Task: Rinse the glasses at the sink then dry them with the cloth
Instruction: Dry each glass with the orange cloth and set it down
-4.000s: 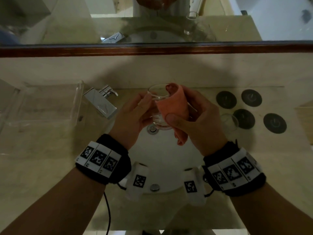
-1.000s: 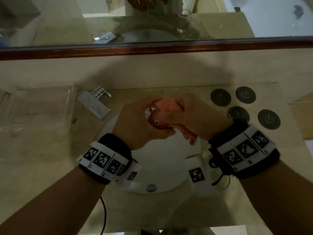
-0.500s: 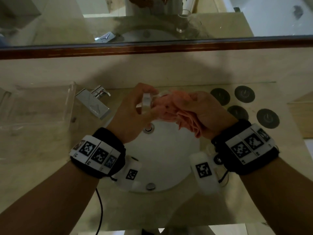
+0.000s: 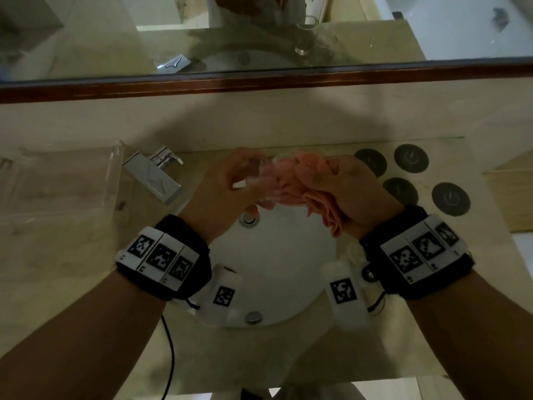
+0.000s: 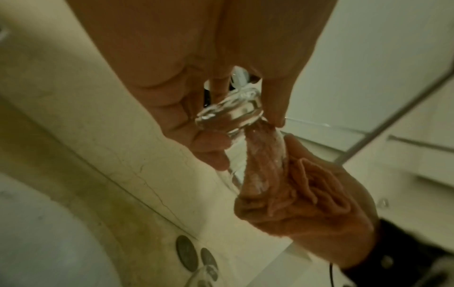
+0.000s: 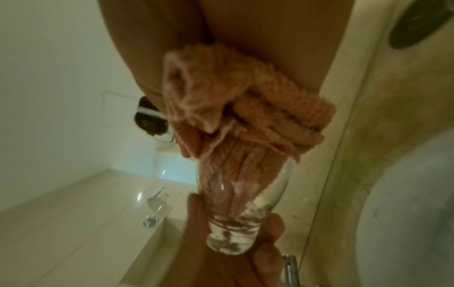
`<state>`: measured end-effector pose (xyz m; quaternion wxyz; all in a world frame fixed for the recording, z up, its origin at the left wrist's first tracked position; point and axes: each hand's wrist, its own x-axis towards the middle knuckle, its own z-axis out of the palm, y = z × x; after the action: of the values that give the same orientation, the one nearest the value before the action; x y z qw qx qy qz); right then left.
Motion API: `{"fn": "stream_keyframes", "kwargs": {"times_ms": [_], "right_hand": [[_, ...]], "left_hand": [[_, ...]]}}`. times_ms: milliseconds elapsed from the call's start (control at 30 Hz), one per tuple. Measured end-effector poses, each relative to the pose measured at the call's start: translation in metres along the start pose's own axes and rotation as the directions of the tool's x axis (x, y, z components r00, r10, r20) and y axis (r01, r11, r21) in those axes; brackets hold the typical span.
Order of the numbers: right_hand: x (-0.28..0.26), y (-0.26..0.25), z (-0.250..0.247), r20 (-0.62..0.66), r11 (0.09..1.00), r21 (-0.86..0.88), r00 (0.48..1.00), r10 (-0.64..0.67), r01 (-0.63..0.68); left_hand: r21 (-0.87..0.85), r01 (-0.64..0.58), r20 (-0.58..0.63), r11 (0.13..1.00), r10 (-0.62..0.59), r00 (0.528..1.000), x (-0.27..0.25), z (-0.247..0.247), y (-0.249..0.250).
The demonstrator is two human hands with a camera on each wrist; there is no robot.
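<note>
Since half a second ago, the left hand (image 4: 222, 192) is seen drawn slightly up and toward the wall, with the clear glass (image 5: 236, 120) carried along, and more of the pink cloth (image 4: 300, 186) is shown pushed into the glass. The glass is held above the far edge of the white sink (image 4: 277, 264), lying roughly on its side between the two hands, its thick base toward the left hand and its mouth toward the right hand (image 4: 354, 189). The base is gripped by the left hand's curled fingers (image 5: 209, 147) and thumb, as is made plain in the left wrist view. The cloth is bunched in the clenched right hand, and a twisted length of it is seen stuffed inside the glass almost to the bottom, as shown in the right wrist view, where the cloth (image 6: 236, 120) is pressed against the inner wall of the glass (image 6: 236, 229). In the head view the glass itself is blurred and hard to make out. A chrome tap (image 4: 155, 180) is set left of the basin, beside a clear plastic tray (image 4: 57, 194) on the beige counter (image 4: 86, 284). Four dark round coasters (image 4: 411, 158) are laid out to the right. A second glass (image 4: 304, 36) is visible only as a reflection in the mirror (image 4: 86, 39) above.
</note>
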<state>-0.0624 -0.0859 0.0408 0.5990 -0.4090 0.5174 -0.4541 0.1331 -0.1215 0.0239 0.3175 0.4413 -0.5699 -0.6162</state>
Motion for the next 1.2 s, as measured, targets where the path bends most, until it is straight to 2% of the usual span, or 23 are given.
{"fn": "stream_keyframes", "kwargs": {"times_ms": [67, 133, 200, 267, 333, 367, 400, 433, 500, 600, 667, 733, 767, 800, 867, 900, 967, 1067, 1133, 1200], "right_hand": [[-0.001, 0.002, -0.005, 0.000, 0.998, 0.029, 0.999, 0.049, -0.049], [-0.001, 0.006, -0.007, -0.012, 0.999, 0.016, 0.999, 0.045, -0.045], [-0.001, 0.007, -0.005, -0.032, 1.000, 0.020, 0.999, 0.005, -0.004], [-0.001, 0.010, -0.005, -0.035, 0.998, -0.046, 0.998, -0.050, 0.049], [-0.001, 0.011, -0.006, -0.020, 0.986, -0.141, 0.996, -0.091, 0.087], [-0.001, 0.012, -0.006, -0.005, 0.980, -0.180, 0.996, -0.085, 0.083], [-0.001, 0.012, -0.006, 0.006, 0.976, -0.203, 0.997, -0.076, 0.075], [-0.001, 0.011, -0.005, 0.014, 0.977, -0.202, 0.998, -0.060, 0.062], [-0.001, 0.012, -0.007, 0.025, 0.991, -0.133, 0.999, -0.032, 0.035], [-0.003, 0.017, -0.015, 0.022, 0.999, 0.007, 0.999, 0.047, -0.047], [-0.004, 0.019, -0.017, 0.034, 0.996, 0.068, 0.998, 0.060, -0.062], [-0.004, 0.018, -0.016, 0.019, 0.997, 0.076, 1.000, 0.025, -0.027], [-0.004, 0.018, -0.016, 0.014, 0.998, 0.061, 1.000, -0.003, 0.002], [-0.004, 0.016, -0.015, 0.009, 0.999, 0.018, 0.999, -0.035, 0.035], [-0.002, 0.015, -0.016, 0.008, 0.995, -0.074, 0.997, -0.071, 0.071], [-0.002, 0.015, -0.018, 0.013, 0.994, -0.085, 0.998, -0.069, 0.069], [-0.003, 0.014, -0.020, 0.037, 0.999, 0.007, 0.999, -0.038, 0.038], [-0.006, 0.013, -0.031, 0.052, 0.994, 0.106, 0.999, 0.013, -0.019], [-0.005, 0.016, -0.040, 0.040, 0.990, 0.133, 0.999, 0.037, -0.042], [-0.004, 0.018, -0.046, 0.007, 0.982, 0.171, 0.997, 0.081, -0.081]], "left_hand": [[0.129, -0.141, 0.080, 0.982, 0.132, 0.988, -0.002, -0.003, -0.003], [0.159, -0.156, 0.113, 0.975, 0.139, 0.984, -0.001, -0.005, -0.006], [0.133, -0.150, 0.089, 0.980, 0.139, 0.986, 0.000, -0.003, -0.009], [-0.026, -0.043, 0.018, 0.999, 0.044, 0.999, 0.002, 0.000, -0.009], [-0.280, 0.166, -0.008, 0.946, -0.175, 0.984, 0.004, 0.005, -0.005], [-0.300, 0.222, -0.007, 0.928, -0.235, 0.972, 0.005, 0.007, -0.004], [-0.241, 0.231, -0.016, 0.943, -0.241, 0.970, 0.005, 0.008, -0.004], [-0.170, 0.206, -0.034, 0.964, -0.214, 0.976, 0.005, 0.009, -0.005], [-0.051, 0.085, -0.027, 0.995, -0.086, 0.996, 0.003, 0.007, -0.006], [0.182, -0.134, 0.106, 0.974, 0.116, 0.988, 0.000, 0.002, -0.008], [0.205, -0.211, 0.136, 0.956, 0.185, 0.973, 0.001, 0.002, -0.009], [0.216, -0.235, 0.101, 0.948, 0.218, 0.971, 0.003, 0.007, -0.006], [0.180, -0.184, 0.063, 0.966, 0.176, 0.982, 0.003, 0.011, -0.003], [0.086, -0.072, 0.013, 0.994, 0.071, 0.997, 0.004, 0.015, 0.001], [-0.116, 0.159, -0.031, 0.980, -0.163, 0.986, 0.007, 0.023, 0.008], [-0.106, 0.181, -0.042, 0.978, -0.186, 0.982, 0.008, 0.025, 0.010], [0.038, 0.090, -0.037, 0.995, -0.089, 0.995, 0.009, 0.026, 0.010], [0.260, -0.134, 0.097, 0.956, 0.112, 0.989, 0.011, 0.023, 0.012], [0.338, -0.197, 0.162, 0.920, 0.150, 0.975, 0.017, 0.023, 0.011], [0.317, -0.207, 0.168, 0.925, 0.160, 0.973, 0.023, 0.026, 0.010]]}}
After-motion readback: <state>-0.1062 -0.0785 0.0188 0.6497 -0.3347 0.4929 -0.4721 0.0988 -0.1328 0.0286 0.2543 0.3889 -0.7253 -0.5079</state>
